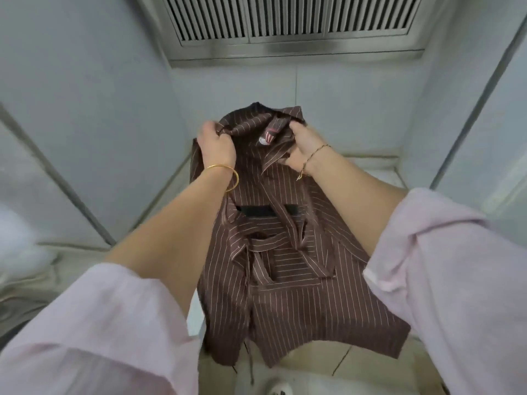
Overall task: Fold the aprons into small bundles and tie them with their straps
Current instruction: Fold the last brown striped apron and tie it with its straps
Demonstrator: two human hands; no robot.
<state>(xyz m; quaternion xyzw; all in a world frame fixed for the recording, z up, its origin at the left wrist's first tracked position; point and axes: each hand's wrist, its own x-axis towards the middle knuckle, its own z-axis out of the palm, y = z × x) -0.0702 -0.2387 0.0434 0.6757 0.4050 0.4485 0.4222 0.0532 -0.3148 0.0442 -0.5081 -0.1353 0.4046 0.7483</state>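
The brown pinstriped cloth apron (pixel 273 269) is hanging in mid-air, limp and light, its straps (pixel 288 232) dangling loose. The left hand (pixel 216 143) and right hand (pixel 305 146) are each bunching its top edge, probably the best hold.

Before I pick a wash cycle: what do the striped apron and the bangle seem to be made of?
The brown pinstriped apron looks like thin woven cloth, matte, perhaps cotton or a blend: it drapes limply and creases sharply where the left hand and right hand grip it. The bangle looks like polished gold-coloured metal: it glints.
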